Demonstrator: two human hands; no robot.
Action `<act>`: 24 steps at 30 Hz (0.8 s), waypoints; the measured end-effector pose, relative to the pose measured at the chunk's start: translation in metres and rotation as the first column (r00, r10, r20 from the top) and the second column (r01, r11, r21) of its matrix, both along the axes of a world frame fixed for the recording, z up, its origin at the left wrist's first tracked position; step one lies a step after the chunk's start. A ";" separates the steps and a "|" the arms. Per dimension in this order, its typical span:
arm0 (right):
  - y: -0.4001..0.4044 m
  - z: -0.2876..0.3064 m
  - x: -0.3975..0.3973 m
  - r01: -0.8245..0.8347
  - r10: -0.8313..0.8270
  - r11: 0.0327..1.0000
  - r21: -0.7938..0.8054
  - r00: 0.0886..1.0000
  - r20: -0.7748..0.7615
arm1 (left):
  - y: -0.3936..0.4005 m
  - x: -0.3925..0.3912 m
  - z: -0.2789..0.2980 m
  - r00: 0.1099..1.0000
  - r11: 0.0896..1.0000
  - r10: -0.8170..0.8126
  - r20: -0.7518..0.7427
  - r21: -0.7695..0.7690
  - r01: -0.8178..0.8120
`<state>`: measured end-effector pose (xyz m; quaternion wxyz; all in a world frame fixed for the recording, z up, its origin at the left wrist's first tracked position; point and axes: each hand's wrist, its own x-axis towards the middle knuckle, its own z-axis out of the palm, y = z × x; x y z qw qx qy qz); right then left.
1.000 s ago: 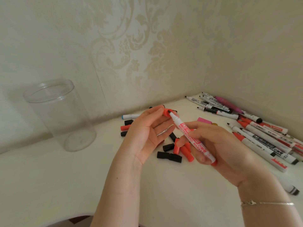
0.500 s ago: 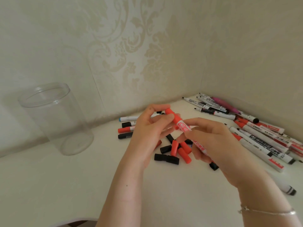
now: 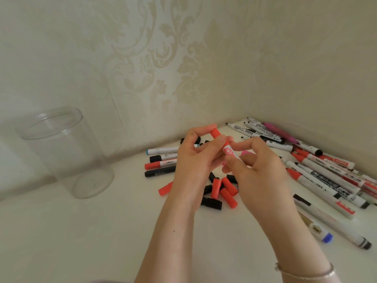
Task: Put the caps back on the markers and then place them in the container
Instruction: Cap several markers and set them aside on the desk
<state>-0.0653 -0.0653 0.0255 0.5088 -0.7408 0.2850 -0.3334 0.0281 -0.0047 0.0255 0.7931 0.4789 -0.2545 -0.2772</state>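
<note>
At far left a clear cylindrical container (image 3: 63, 152) stands upright on the pale table (image 3: 102, 231), well apart from the hands; it looks to hold no markers, so by this view none has yet been stowed. To its right, four capped markers (image 3: 161, 161) lie side by side, partly hidden behind the left wrist. The left hand (image 3: 193, 160) has thumb and fingers curled round the red cap (image 3: 215, 132) of a white-barrelled red marker (image 3: 229, 152), held above the table. The cap appears seated on the barrel, though whether it is pressed fully home cannot be told. The right hand (image 3: 259, 170) pinches the marker's barrel just below the cap, the two hands touching around it. Beneath the hands lies a scatter of loose red and black caps (image 3: 222, 190) on the table, one red cap (image 3: 165, 188) a little apart to the left. At right, in the corner against the wall, a heap of markers (image 3: 318, 174) lies roughly parallel; several show bare red or black tips and so are uncapped. Nearest the right forearm lies a blue-ended marker (image 3: 321, 233). Judged from this arrangement, the task is at an early stage: one marker is being capped in hand, a few lie capped, and most of the capping and all of the placing into the container remain.
</note>
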 end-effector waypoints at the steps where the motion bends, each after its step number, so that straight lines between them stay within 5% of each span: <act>1: 0.000 -0.001 0.001 0.022 -0.023 1.000 -0.014 1.000 -0.010 | -0.001 0.000 0.000 1.000 1.000 -0.014 -0.015 -0.012 0.014; 4: -0.002 0.004 0.006 0.058 -0.058 0.998 0.028 0.998 -0.005 | -0.005 0.004 -0.001 0.998 0.998 -0.057 -0.035 -0.042 0.055; 7: -0.007 0.005 0.005 -0.033 0.002 0.942 0.335 0.996 0.093 | -0.006 0.008 0.000 0.994 0.994 -0.098 -0.040 -0.053 0.096; 11: -0.019 0.005 0.004 -0.422 0.226 0.534 0.733 0.906 0.357 | -0.009 0.011 -0.001 0.986 0.987 -0.149 -0.079 -0.070 0.144; 13: -0.025 0.006 0.006 -0.525 0.232 0.351 0.776 0.851 0.471 | -0.011 0.014 -0.002 0.979 0.985 -0.160 -0.127 -0.089 0.149; 15: -0.028 0.007 0.005 -0.573 0.203 0.265 0.776 0.820 0.536 | -0.012 0.017 -0.001 0.974 0.984 -0.159 -0.161 -0.105 0.143; 20: -0.034 0.005 -0.003 -0.594 0.248 0.265 0.759 0.803 0.542 | -0.011 0.022 -0.003 0.969 0.981 -0.186 -0.162 -0.083 0.174; 24: -0.038 0.001 -0.008 -0.489 0.399 0.461 0.740 0.860 0.319 | -0.008 0.028 -0.007 0.983 0.997 -0.073 -0.167 -0.032 0.069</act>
